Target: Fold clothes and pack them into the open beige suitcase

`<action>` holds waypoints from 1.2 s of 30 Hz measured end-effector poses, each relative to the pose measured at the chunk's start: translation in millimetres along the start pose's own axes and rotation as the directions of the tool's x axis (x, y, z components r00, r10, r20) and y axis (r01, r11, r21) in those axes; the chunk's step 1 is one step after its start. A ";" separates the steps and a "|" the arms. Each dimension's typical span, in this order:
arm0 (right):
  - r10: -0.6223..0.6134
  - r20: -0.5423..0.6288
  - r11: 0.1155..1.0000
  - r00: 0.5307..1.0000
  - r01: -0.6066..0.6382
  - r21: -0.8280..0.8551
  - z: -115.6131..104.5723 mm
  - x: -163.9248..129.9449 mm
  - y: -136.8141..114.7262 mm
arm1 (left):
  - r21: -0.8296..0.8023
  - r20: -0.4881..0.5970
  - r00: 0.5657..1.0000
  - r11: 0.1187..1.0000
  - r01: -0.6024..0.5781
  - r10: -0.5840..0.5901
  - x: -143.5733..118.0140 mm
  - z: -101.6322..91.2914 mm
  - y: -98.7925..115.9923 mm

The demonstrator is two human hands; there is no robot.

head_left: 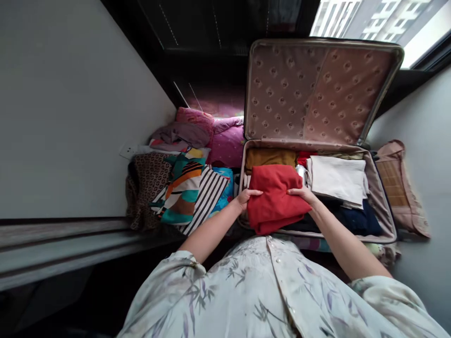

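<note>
Below the window (355,19): suitcase (381,202), open, its base lined with folded clothes. Access is from the front, where the person is.

Lid (313,94): raised along the back edge. Avoid leaning on it.

Pile (202,197): mixed garments, left of the suitcase and near its wall. The left forearm passes in front; lift the elbow to avoid dragging loose fabric.

Red cloth (278,197): folded, over the front-left part of the base, near edge overlapping the front rim. Contact beneath is hidden. Hold it level; the lower layers look uneven and could slip, so square the edges before releasing.

White cloth (338,176): folded, to the right, partly over dark clothes (366,220). Likely to rumple if brushed; give it clearance.

Mustard cloth (271,157): directly behind the red cloth, along the back.

Left hand (246,198) and right hand (301,193): grasping opposite sides of the red cloth, thumbs on top. Match grip pressure to prevent sagging.

Silver object (300,172): between red and white cloths, beside the right hand; type unclear. Avoid snagging it.
</note>
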State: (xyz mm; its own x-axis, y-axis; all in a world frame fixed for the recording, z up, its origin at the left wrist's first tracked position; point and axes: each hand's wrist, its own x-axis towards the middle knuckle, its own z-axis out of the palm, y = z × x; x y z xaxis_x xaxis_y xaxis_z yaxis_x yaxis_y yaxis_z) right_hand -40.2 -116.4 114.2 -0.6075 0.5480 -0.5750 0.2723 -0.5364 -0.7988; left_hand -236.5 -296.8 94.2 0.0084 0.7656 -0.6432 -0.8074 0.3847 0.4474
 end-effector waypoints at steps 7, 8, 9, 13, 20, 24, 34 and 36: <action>0.054 -0.036 0.990 0.998 -0.058 -0.128 3.9 57.4 77.6 | 0.585 -0.471 0.765 0.805 -0.102 0.439 29.4 -3.0 -30.8; 0.052 -0.014 0.987 0.999 -0.053 -0.148 2.9 60.7 81.0 | 0.662 -0.488 0.733 0.749 -0.043 0.474 28.8 -1.0 -37.0; 0.052 0.012 0.983 0.999 -0.049 -0.174 1.2 62.4 82.5 | 0.729 -0.493 0.703 0.685 0.012 0.512 26.5 1.4 -43.2; 0.000 0.052 0.910 0.999 0.021 -0.415 -4.8 52.8 75.9 | 0.989 -0.142 0.642 0.127 0.071 0.753 6.4 12.8 -59.8; -0.395 0.262 0.045 0.880 0.304 -0.952 9.3 21.6 60.9 | 0.843 0.154 0.927 -0.534 0.057 0.343 3.7 0.5 -51.1; -0.049 0.424 -0.131 0.904 0.415 -0.900 23.4 47.2 73.6 | 0.875 -0.002 0.971 -0.470 0.117 0.238 31.3 -27.9 -54.7; -0.042 0.409 -0.277 0.912 0.382 -0.882 27.3 66.1 88.7 | 0.862 -0.093 0.967 -0.466 0.198 0.239 49.0 -31.2 -67.6; -0.057 0.399 -0.325 0.915 0.361 -0.874 27.4 58.9 86.9 | 0.888 -0.049 0.968 -0.433 0.155 0.247 32.8 -23.5 -63.3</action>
State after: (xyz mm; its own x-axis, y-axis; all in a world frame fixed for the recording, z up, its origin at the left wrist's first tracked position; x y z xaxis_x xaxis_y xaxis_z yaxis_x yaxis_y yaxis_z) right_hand -72.8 -148.3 15.7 -0.8692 0.2758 -0.4104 0.3443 0.9333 -0.1020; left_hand -199.0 -308.1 30.3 -0.2202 0.8107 -0.5424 0.8745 0.4104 0.2585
